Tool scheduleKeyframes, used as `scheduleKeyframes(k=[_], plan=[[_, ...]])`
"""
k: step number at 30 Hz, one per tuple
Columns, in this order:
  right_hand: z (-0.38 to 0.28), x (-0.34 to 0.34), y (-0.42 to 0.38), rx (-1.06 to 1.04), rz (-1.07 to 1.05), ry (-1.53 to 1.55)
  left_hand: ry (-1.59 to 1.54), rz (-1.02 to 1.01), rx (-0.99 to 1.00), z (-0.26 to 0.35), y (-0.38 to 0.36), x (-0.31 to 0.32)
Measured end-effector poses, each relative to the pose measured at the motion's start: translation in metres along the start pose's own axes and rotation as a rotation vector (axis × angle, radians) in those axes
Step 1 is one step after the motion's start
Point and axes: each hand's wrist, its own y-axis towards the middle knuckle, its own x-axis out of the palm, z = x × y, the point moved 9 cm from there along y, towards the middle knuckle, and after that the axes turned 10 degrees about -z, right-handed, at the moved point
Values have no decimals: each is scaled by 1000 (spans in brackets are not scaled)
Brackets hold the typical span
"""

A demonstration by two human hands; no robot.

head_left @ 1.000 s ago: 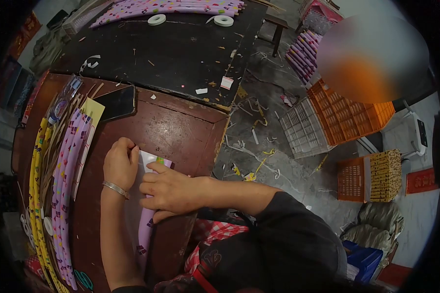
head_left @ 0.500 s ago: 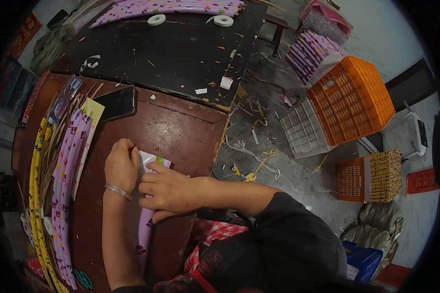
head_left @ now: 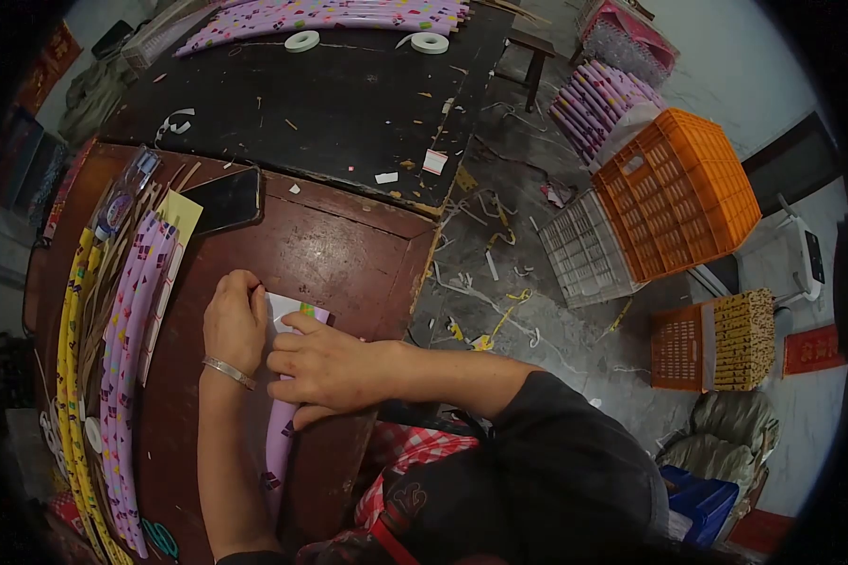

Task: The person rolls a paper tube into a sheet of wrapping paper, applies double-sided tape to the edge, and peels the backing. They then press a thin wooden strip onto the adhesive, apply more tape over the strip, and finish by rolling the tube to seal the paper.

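Note:
On the red-brown table point(head_left: 325, 250) lies a purple patterned sheet point(head_left: 279, 438), long and narrow, with a pale section at its far end. My left hand point(head_left: 233, 325) is closed at the sheet's far left edge, thumb and bent fingers together; the fingertips are partly hidden. From the right, my right hand point(head_left: 325, 365) reaches across with curled fingers over the sheet, its thumb against the purple side. Left of my hands lie purple patterned rolls point(head_left: 127, 325) and yellow patterned rolls point(head_left: 69, 367). Whether the sheet is fully rolled under my hands is hidden.
A phone point(head_left: 219, 201) and a tape dispenser point(head_left: 118, 202) lie beyond the rolls. Teal-handled scissors point(head_left: 160, 539) are near the front. Two white tape rolls rest on the black table point(head_left: 339, 104). Orange crates point(head_left: 674, 193) and scraps point(head_left: 485, 339) are on the floor to the right.

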Motion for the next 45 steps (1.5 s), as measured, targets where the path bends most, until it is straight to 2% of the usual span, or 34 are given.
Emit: scheduleKeyframes(k=[8,10,13,23,37,45], plan=[[1,2,-1,2,-12,3,-23,38,57,4,-2,-4],[-2,-3,-2,-21,47,-54,-55,28,64,4,0,-2],[0,-2,-1,-1,2,-35,-63,47,98,-2,-3,-2],[1,-2,4,1,-59,-31,-48,11,-37,1,-3,-4],[2,-2,4,12,-56,-49,-20,117,-3,0,-5,-2],[2,0,4,31,-99,-73,25,103,-92,0,-5,4]])
